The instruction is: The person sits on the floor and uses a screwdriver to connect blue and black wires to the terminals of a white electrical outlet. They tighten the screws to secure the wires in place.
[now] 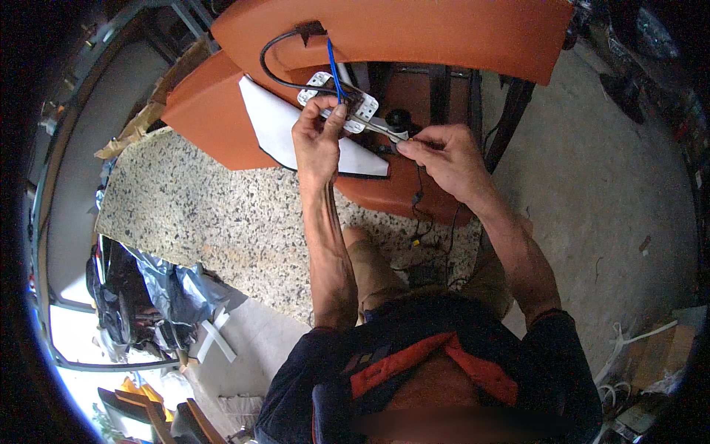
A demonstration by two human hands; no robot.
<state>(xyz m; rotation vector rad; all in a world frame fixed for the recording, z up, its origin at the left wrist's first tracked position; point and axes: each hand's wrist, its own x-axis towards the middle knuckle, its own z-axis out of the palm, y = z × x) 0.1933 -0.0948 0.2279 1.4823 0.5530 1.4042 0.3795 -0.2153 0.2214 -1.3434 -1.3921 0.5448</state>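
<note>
My left hand (318, 144) is raised in a pinch, its thumb and fingertips closed on the lower end of a blue wire (333, 63). That wire drops from an orange padded panel (399, 29) to a white housing (362, 111) with holes in it, right behind my fingers. A black cable (265, 59) loops from the same panel toward the housing. My right hand (451, 159) pinches a thin, metal-looking tool (381, 130), whose far end reaches the housing near my left fingertips. Its exact kind is too small to tell. Just above that tool is a black round knob (398, 118).
Beneath the housing lies a white panel with a dark edge (274, 122), over a second orange part (200, 111). A speckled mat (200, 200) covers the surface in front. Thin black cables (418, 200) hang below my right hand. Plastic bags (174, 285) lie at left.
</note>
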